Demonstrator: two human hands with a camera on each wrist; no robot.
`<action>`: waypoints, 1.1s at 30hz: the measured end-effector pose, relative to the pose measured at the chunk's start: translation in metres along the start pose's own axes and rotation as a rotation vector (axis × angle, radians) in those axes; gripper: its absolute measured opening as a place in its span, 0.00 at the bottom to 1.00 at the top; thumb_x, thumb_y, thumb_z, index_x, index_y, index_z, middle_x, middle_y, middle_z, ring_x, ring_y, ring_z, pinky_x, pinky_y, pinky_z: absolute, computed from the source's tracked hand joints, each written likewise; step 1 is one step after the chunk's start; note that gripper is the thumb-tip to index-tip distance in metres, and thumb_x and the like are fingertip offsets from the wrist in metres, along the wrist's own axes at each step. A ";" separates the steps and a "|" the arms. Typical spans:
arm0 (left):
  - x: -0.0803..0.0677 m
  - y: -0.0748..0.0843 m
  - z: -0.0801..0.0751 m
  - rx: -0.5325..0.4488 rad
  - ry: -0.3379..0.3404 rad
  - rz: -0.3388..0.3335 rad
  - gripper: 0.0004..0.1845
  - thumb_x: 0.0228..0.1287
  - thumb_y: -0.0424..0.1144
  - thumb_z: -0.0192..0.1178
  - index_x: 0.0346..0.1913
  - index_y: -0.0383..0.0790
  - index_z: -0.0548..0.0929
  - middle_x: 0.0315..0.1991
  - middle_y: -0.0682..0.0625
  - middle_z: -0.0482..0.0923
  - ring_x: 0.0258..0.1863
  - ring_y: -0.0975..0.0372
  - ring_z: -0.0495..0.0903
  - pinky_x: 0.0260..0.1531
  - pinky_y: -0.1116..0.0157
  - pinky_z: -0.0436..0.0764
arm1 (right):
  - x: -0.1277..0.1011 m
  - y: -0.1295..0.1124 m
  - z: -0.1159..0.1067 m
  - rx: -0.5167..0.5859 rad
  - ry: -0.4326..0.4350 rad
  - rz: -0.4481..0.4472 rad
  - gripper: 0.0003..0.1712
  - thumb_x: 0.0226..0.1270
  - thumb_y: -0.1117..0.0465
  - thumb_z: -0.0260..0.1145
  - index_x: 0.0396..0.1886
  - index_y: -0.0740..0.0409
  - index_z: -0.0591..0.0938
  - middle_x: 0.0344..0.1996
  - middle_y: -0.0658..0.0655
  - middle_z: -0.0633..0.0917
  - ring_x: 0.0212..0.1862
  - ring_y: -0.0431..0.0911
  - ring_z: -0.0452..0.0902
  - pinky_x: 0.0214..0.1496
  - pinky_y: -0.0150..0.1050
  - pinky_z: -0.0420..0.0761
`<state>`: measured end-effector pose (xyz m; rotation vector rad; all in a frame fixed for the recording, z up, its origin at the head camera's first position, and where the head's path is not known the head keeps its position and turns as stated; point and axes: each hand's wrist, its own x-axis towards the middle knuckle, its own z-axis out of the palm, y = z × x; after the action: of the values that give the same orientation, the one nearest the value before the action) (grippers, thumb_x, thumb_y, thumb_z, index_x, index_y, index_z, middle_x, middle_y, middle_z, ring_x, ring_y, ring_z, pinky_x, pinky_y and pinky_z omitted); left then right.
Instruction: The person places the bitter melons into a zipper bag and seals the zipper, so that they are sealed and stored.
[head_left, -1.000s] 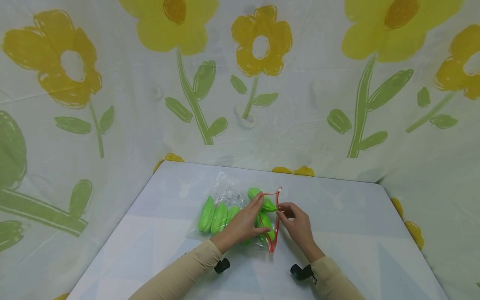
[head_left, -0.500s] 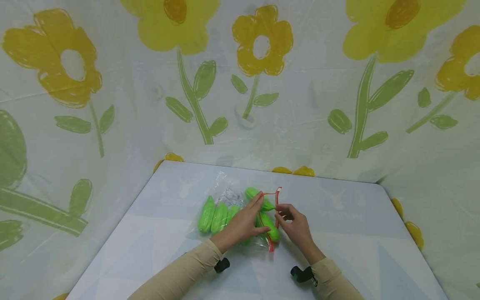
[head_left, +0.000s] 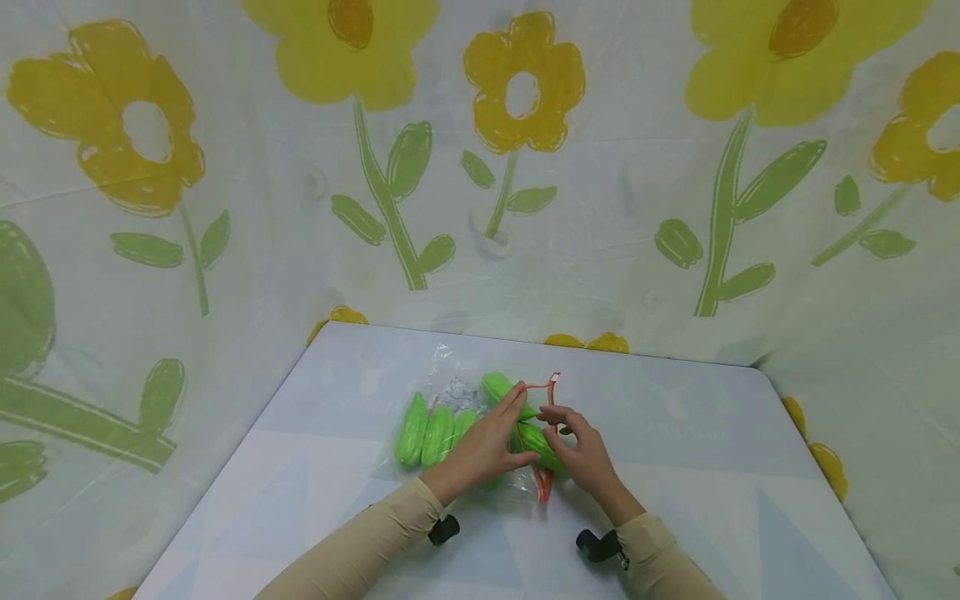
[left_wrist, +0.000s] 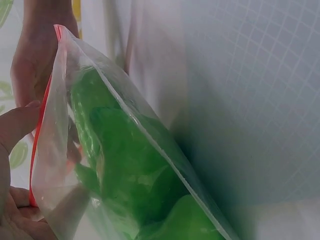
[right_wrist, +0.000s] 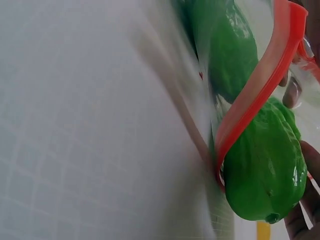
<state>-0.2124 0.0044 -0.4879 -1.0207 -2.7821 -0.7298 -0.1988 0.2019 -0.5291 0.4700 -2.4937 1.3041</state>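
Note:
A clear zip bag [head_left: 442,367] with a red zip edge [head_left: 552,392] lies on the table, its mouth facing right. Several glossy green gourd-shaped plastic vegetables are inside, including one gourd [head_left: 412,429] at the left. My left hand [head_left: 480,450] lies across the bag's mouth, thumb and fingers spread against the red edge. My right hand [head_left: 588,454] is at the opening, index finger and thumb apart. Its fingertips are by the stem end of an upper gourd [head_left: 495,387]. Beneath them a lower gourd [right_wrist: 265,165] pokes out of the mouth, close to the right fingers [right_wrist: 311,156].
The pale patterned table [head_left: 712,467] extends around the bag. Behind it hangs a white cloth [head_left: 585,275] printed with yellow flowers. Black wrist cameras sit under both forearms, one camera [head_left: 444,531] on the left and another camera [head_left: 597,545] on the right.
The upper gourd has slid leftward, deeper into the bag, and my right hand has followed it. The lower gourd has shifted right, out past the zip edge. My left hand stays put.

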 end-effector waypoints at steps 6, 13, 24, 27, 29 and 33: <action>0.000 0.000 0.000 -0.002 -0.005 0.005 0.53 0.53 0.58 0.64 0.74 0.41 0.46 0.74 0.56 0.36 0.58 0.59 0.70 0.48 0.62 0.77 | 0.000 0.000 0.000 0.010 -0.029 -0.009 0.19 0.67 0.55 0.60 0.56 0.52 0.75 0.50 0.45 0.81 0.52 0.44 0.73 0.50 0.52 0.75; 0.000 0.001 0.000 -0.005 -0.007 0.005 0.53 0.53 0.59 0.64 0.73 0.40 0.46 0.74 0.54 0.38 0.62 0.58 0.68 0.50 0.62 0.76 | -0.001 0.003 0.000 -0.013 -0.050 -0.022 0.19 0.67 0.55 0.59 0.57 0.52 0.75 0.51 0.46 0.81 0.51 0.43 0.74 0.49 0.48 0.76; -0.001 0.003 -0.002 -0.006 -0.021 -0.025 0.53 0.53 0.58 0.64 0.74 0.41 0.46 0.74 0.56 0.36 0.63 0.57 0.66 0.51 0.61 0.76 | -0.007 0.004 -0.008 -0.011 -0.026 -0.026 0.20 0.63 0.60 0.64 0.56 0.54 0.76 0.49 0.45 0.81 0.49 0.43 0.76 0.46 0.45 0.78; -0.001 0.003 -0.002 -0.006 -0.018 -0.024 0.54 0.52 0.58 0.64 0.74 0.41 0.46 0.74 0.55 0.37 0.64 0.57 0.65 0.52 0.62 0.75 | -0.009 0.006 -0.012 -0.014 -0.028 -0.001 0.21 0.61 0.60 0.66 0.55 0.51 0.76 0.49 0.43 0.80 0.49 0.44 0.77 0.46 0.45 0.79; 0.000 0.003 -0.002 -0.005 -0.017 -0.023 0.54 0.52 0.58 0.64 0.73 0.40 0.46 0.74 0.55 0.37 0.64 0.57 0.64 0.52 0.62 0.75 | -0.011 0.007 -0.015 -0.018 -0.031 0.010 0.22 0.59 0.60 0.67 0.55 0.50 0.76 0.49 0.43 0.80 0.49 0.45 0.77 0.46 0.46 0.79; 0.000 0.003 -0.002 -0.006 -0.015 -0.023 0.54 0.52 0.59 0.64 0.73 0.40 0.46 0.74 0.54 0.38 0.66 0.57 0.62 0.54 0.61 0.74 | -0.015 0.007 -0.022 -0.014 -0.043 0.031 0.24 0.58 0.60 0.69 0.55 0.52 0.77 0.50 0.46 0.80 0.49 0.47 0.77 0.46 0.49 0.78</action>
<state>-0.2107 0.0058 -0.4853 -1.0015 -2.8108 -0.7370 -0.1857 0.2257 -0.5281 0.4632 -2.5537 1.3006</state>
